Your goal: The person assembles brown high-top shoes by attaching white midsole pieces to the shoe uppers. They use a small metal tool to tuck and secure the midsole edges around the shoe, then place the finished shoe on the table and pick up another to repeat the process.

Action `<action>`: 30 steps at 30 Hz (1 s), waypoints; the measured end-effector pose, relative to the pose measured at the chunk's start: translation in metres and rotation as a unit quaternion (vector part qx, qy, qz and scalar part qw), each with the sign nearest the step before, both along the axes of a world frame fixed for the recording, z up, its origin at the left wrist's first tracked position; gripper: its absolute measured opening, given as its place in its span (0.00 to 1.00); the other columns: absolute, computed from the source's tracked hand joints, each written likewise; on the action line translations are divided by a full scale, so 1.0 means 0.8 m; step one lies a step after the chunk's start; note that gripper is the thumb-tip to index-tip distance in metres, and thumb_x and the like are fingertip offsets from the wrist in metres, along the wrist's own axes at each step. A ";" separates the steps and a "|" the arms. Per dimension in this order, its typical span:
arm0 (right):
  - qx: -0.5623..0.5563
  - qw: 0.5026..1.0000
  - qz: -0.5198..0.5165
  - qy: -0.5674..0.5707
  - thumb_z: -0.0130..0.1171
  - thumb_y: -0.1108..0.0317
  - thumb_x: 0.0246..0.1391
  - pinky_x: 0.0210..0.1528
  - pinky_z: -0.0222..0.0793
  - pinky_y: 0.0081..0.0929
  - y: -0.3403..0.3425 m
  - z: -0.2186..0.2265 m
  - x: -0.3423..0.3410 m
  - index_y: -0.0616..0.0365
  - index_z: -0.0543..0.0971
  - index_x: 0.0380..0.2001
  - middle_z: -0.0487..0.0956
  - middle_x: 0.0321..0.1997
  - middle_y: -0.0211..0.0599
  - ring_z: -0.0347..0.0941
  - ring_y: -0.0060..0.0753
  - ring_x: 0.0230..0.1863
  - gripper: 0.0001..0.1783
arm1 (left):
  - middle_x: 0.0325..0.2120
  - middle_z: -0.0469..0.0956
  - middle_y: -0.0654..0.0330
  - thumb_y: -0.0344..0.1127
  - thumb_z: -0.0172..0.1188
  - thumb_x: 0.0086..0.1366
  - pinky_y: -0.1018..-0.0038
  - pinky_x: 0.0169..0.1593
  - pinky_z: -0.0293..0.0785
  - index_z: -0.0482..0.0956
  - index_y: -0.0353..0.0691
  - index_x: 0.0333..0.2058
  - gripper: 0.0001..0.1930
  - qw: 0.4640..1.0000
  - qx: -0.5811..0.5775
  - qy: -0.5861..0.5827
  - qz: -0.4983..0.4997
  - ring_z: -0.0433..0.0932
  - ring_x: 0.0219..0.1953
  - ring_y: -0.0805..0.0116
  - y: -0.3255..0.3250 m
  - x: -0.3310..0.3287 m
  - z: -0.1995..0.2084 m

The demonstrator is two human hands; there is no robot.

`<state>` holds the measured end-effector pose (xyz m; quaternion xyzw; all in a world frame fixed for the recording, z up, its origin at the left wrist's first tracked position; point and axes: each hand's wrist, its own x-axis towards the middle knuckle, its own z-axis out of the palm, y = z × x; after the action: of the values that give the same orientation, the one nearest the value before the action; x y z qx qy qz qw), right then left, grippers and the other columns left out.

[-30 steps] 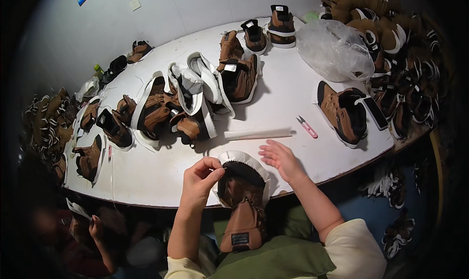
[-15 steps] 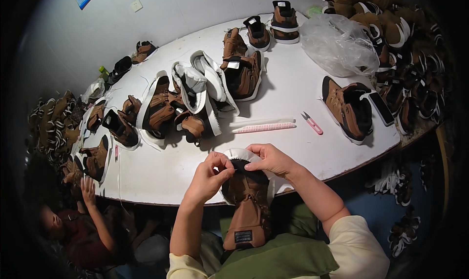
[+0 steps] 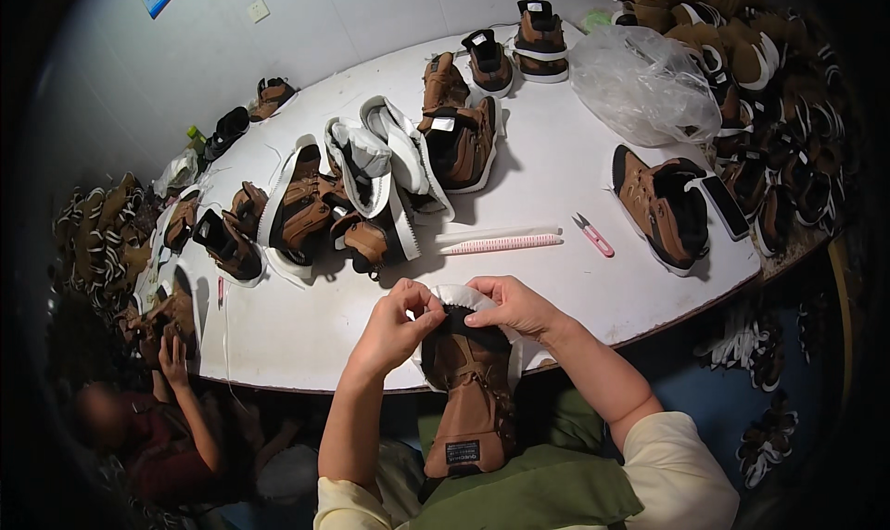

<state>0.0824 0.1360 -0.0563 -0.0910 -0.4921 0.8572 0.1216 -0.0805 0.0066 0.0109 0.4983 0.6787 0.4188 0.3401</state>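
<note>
A brown and black high-top shoe point(image 3: 461, 379) lies over my lap at the table's front edge, toe pointing away from me. Around its toe runs a white sole edge point(image 3: 461, 294). At the toe's left side, my left hand point(image 3: 399, 324) has its thumb and forefinger pinched together; whatever sits between the tips is too small to make out. My right hand point(image 3: 515, 307) grips the toe's right side, thumb on the black toe cap and fingers round the white edge.
Beyond my hands lie a red-marked white strip point(image 3: 501, 242) and pink thread snips point(image 3: 593, 235). A finished-looking shoe point(image 3: 660, 207) stands beside a phone point(image 3: 722, 207). Several shoes point(image 3: 306, 201), a clear plastic bag point(image 3: 640, 89) and piled uppers surround them. A co-worker's hand point(image 3: 173, 358) handles another shoe at left.
My left hand has shifted slightly at the toe, still pinched; my right hand keeps its grip. At left, the co-worker's hand has lowered and their shoe has tilted and moved.
</note>
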 end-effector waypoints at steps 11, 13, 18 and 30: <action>0.003 1.000 -0.006 -0.001 0.63 0.76 0.47 0.52 0.66 0.20 -0.002 0.001 0.002 0.66 0.74 0.47 0.78 0.42 0.32 0.72 0.19 0.43 0.21 | 0.29 0.69 0.62 0.26 0.62 0.53 0.78 0.33 0.68 0.77 0.32 0.25 0.03 0.999 0.004 0.047 0.028 0.68 0.28 0.75 0.006 0.004 -0.005; 0.015 1.000 -0.008 0.002 0.63 0.76 0.47 0.51 0.67 0.20 -0.002 0.002 0.001 0.66 0.74 0.47 0.78 0.42 0.32 0.72 0.20 0.43 0.21 | 0.30 0.69 0.62 0.25 0.62 0.54 0.79 0.33 0.68 0.77 0.33 0.26 0.03 0.999 0.007 0.039 0.030 0.69 0.29 0.75 0.004 0.005 -0.006; 0.011 1.000 -0.014 0.001 0.64 0.75 0.47 0.51 0.67 0.21 -0.001 -0.001 0.002 0.66 0.74 0.46 0.78 0.41 0.32 0.73 0.20 0.42 0.21 | 0.32 0.68 0.62 0.25 0.61 0.55 0.80 0.34 0.69 0.76 0.33 0.26 0.03 0.997 0.007 -0.076 -0.025 0.69 0.32 0.74 -0.003 0.000 0.000; 0.008 1.000 -0.017 0.002 0.64 0.75 0.47 0.50 0.67 0.19 -0.004 0.001 0.003 0.66 0.74 0.47 0.78 0.41 0.31 0.72 0.18 0.42 0.21 | 0.33 0.69 0.62 0.22 0.62 0.54 0.80 0.33 0.72 0.76 0.31 0.27 0.04 0.997 0.014 0.071 0.020 0.72 0.32 0.74 0.003 0.013 -0.006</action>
<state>0.0850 0.1324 -0.0552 -0.0967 -0.4967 0.8514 0.1383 -0.0699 0.0090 0.0060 0.5177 0.7050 0.3984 0.2760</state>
